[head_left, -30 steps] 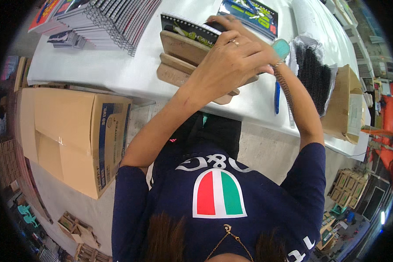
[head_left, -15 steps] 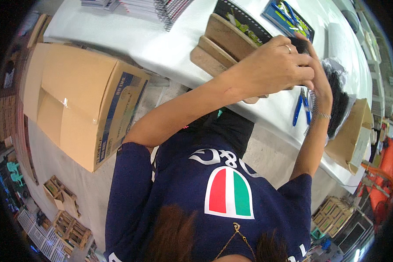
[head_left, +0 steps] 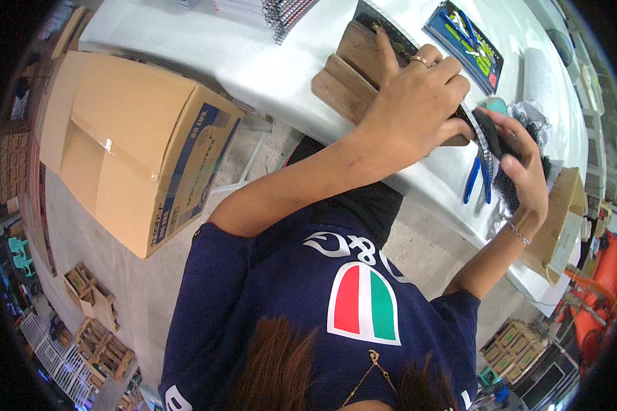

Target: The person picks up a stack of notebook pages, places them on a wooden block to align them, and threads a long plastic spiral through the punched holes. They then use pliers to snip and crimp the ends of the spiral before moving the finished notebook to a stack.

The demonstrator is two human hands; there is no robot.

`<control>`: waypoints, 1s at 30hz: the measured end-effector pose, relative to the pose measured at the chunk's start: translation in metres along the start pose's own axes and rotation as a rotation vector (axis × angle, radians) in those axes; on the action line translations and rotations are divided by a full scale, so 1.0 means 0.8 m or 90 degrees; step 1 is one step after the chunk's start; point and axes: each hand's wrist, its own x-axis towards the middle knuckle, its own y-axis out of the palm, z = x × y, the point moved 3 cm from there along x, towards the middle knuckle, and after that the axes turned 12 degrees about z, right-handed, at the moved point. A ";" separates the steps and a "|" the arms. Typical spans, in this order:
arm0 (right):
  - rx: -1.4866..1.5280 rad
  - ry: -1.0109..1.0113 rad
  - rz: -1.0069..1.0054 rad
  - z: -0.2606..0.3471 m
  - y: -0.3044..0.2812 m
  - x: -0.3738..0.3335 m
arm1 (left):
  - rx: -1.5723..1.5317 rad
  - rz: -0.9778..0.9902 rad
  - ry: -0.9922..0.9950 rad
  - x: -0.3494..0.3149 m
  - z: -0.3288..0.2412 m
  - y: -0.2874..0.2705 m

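Note:
My left hand (head_left: 418, 96) lies over a dark-covered notebook (head_left: 399, 42) that leans on a brown wooden block (head_left: 360, 55). Its index finger stretches along the cover, while the thumb and other fingers clasp the edge near the far right corner. A thin wire coil (head_left: 485, 152) runs down by that edge. Beside it, my right hand (head_left: 524, 154) curls its thumb and fingers about a black object (head_left: 488, 130), whose kind I cannot make out. Blue-handled pliers (head_left: 472, 181) lie on the table just below the hands.
Another notebook (head_left: 490, 75) with a blue-handled tool on it lies at the back. Spiral-bound books (head_left: 288, 17) are stacked far left. A plastic bag of black coils (head_left: 509, 197) and an open carton (head_left: 562, 222) sit right. A big cardboard box (head_left: 127, 130) stands left of the white table (head_left: 253, 75).
My left hand has shifted slightly left and extended its index finger along the cover. My right hand has drawn apart from it, rightward and nearer me. The black object now shows by the notebook's edge.

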 end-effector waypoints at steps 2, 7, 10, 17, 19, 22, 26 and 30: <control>0.043 -0.042 -0.006 -0.012 -0.005 0.002 | -0.012 -0.026 0.009 0.000 0.003 0.001; -0.051 0.010 -0.044 0.018 0.011 -0.009 | 0.004 -0.017 0.041 0.002 0.003 -0.001; -0.096 -0.038 -0.043 0.018 0.001 0.004 | -0.030 -0.052 0.022 0.000 0.010 -0.004; 0.113 -0.065 -0.126 -0.020 -0.009 -0.020 | -0.042 -0.017 0.047 -0.002 0.011 -0.006; 0.332 -0.243 -0.037 0.000 -0.010 -0.050 | -0.053 -0.005 0.061 0.001 0.011 -0.006; -0.028 -0.032 -0.037 0.001 0.012 -0.011 | -0.040 -0.025 0.062 -0.001 0.014 -0.001; 0.141 0.051 -0.147 -0.033 0.007 0.010 | -0.060 -0.037 0.069 -0.007 0.016 -0.005; 0.074 -0.099 -0.062 0.003 0.016 -0.018 | -0.071 -0.009 0.067 -0.005 0.017 -0.007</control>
